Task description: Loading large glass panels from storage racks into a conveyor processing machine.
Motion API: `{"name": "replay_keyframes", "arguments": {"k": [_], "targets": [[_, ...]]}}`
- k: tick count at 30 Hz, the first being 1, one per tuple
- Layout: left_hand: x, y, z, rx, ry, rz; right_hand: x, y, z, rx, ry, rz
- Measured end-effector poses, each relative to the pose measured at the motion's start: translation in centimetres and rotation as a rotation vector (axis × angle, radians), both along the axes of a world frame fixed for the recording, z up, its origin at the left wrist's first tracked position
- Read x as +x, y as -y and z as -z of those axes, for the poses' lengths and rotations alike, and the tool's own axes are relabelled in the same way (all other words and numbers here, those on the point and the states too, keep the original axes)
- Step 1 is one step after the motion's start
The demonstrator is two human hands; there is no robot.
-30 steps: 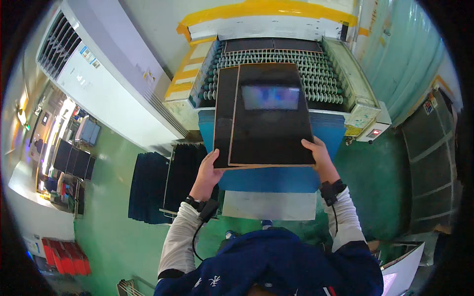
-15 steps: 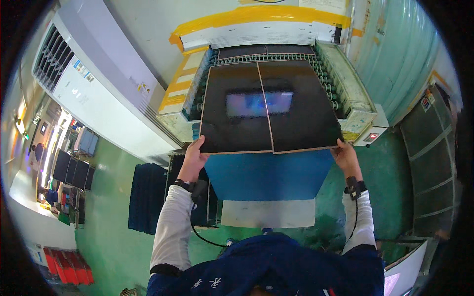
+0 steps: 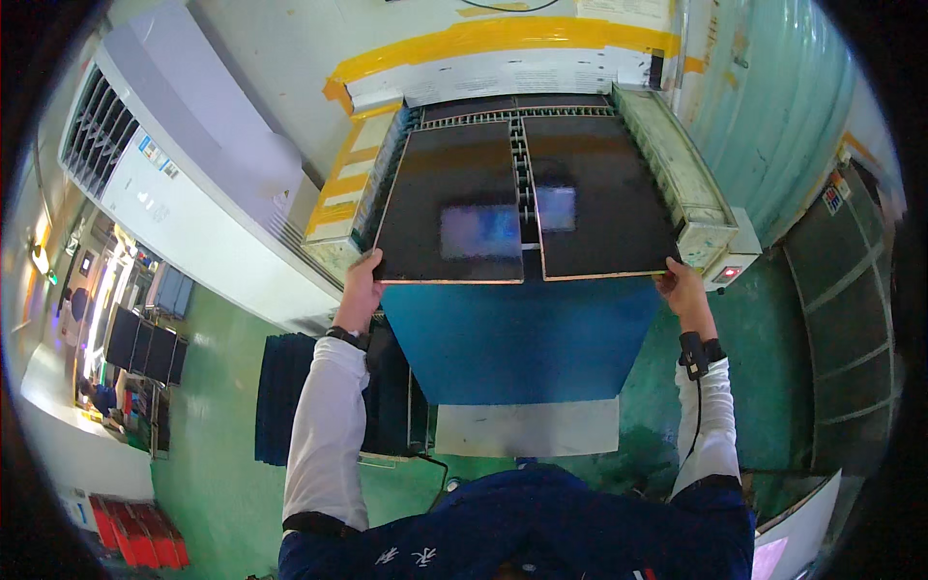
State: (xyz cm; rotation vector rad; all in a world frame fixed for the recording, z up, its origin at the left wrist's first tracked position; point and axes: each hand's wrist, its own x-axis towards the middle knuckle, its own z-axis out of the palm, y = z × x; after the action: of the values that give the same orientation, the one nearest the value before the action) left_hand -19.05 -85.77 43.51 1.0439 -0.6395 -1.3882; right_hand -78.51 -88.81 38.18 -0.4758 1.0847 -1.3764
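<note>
Two dark glossy panels lie side by side over the rollers of a conveyor. My left hand (image 3: 362,285) grips the near outer corner of the left panel (image 3: 445,184), thumb on top. At the near right corner of the right panel (image 3: 599,174), my right hand (image 3: 684,285) has its thumb on the upper face and its fingers below the edge. A narrow gap between the panels shows the conveyor rollers (image 3: 524,174). Both panels reflect a bright screen-like patch. Beneath their near edges stands a blue block or stack (image 3: 522,338).
Conveyor side rails (image 3: 667,164) flank the panels, the left one taped yellow. A white air conditioner (image 3: 203,203) stands at left. Dark stacked sheets (image 3: 285,396) sit on the green floor, red bins (image 3: 140,532) at lower left. A switch box (image 3: 732,261) is at right.
The panels have parted, opening a gap between them that shows the rollers. My left hand moved left and slightly away from me; my right hand shifted slightly right.
</note>
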Motion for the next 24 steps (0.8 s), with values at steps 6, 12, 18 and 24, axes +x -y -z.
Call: {"name": "replay_keyframes", "arguments": {"k": [6,12,18,24], "targets": [[-0.3,3.7,-0.2,-0.025,1.044,-0.342,2.5,-1.9,-4.0,-0.026,-1.806,0.318],[-6.0,4.1,0.9,-0.207,1.670,-0.084,7.9,1.0,-4.5,-0.635,-1.839,0.144],[-9.9,4.9,0.6,-0.022,1.823,0.111,12.3,6.1,-2.4,-0.439,-1.909,-0.101],[-10.9,7.5,-0.1,0.008,1.776,0.117,13.4,9.6,-2.4,-0.448,-1.908,-0.122]]}}
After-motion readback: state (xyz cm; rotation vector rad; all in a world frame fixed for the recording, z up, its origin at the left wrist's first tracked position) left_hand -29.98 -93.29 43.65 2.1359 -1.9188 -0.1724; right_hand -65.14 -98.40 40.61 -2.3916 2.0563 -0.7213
